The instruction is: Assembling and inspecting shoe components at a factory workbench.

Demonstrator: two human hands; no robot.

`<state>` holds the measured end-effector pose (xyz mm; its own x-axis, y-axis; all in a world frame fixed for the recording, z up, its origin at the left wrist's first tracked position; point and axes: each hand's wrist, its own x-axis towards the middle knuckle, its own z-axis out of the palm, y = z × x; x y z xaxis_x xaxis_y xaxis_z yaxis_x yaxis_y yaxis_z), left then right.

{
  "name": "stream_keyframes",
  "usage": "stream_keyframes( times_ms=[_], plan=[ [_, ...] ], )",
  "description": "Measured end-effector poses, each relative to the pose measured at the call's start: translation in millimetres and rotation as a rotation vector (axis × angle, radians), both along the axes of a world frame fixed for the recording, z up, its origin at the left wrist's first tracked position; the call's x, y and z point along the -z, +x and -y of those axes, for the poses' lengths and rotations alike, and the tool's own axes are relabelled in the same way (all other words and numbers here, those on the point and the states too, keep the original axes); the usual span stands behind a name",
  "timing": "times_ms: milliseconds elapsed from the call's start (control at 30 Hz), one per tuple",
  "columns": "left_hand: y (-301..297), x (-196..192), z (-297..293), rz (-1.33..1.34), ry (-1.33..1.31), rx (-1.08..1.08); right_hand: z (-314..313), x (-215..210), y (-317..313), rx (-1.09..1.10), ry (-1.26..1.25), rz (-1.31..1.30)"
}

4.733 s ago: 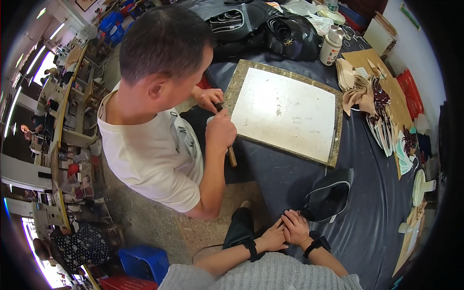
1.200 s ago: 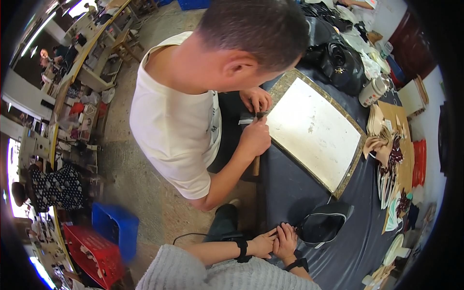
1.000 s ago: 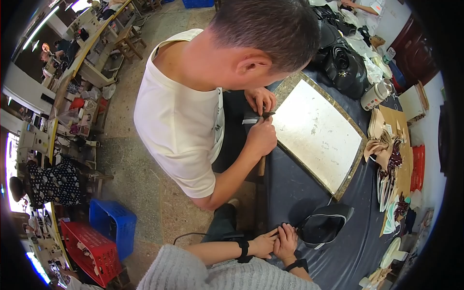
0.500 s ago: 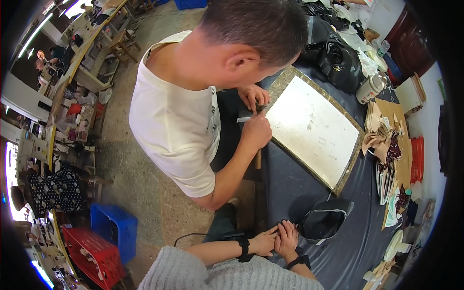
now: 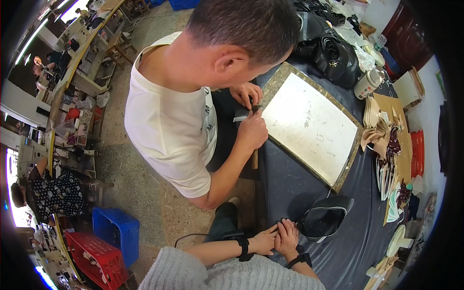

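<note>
Left hand point(image 5: 265, 240) and right hand point(image 5: 288, 237) resting together at the near edge of the counter point(image 5: 290, 188), at 6 o'clock in the view. Fingers of both loosely curled, fingertips touching across the gap between the hands. Nothing clamped in either grip; whether the palms press flat on the dark cover cannot be told. Dark band on each wrist.

Black cap point(image 5: 323, 220) lying just beside the right hand, at its 2 o'clock, opening upward, pale edge along the brim. Right fingertips near the cap rim; contact cannot be told.

Pale slab point(image 5: 309, 126) with a dull green border lying flat on the counter at 12 o'clock from the hands, well apart from them, set at an angle.

Second person in a cream shirt point(image 5: 169, 121) bent over the slab's near left corner, at 11 o'clock from the hands. That person's two hands point(image 5: 251, 128) closed on a small dark piece and a wooden-handled tool point(image 5: 254, 158) at the slab edge.

Stack of tan and dark cut pieces point(image 5: 386, 145) at 2 o'clock along the right side of the counter. White jar point(image 5: 366, 84) and black bags point(image 5: 328, 48) at 1 o'clock, beyond the slab.

Blue crate point(image 5: 115, 234) and red crate point(image 5: 96, 253) on the floor at 9 o'clock.
</note>
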<state>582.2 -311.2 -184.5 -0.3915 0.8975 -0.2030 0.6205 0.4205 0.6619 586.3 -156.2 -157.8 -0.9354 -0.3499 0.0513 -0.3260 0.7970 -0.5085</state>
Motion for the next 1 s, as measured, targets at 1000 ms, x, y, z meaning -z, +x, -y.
stream_keyframes(
  times_ms=[1000],
  plan=[
    [-5.7, -11.8, 4.1, 0.023, 0.001, 0.020, -2.3, 3.8, 0.7, -0.006, 0.046, -0.034]
  ],
)
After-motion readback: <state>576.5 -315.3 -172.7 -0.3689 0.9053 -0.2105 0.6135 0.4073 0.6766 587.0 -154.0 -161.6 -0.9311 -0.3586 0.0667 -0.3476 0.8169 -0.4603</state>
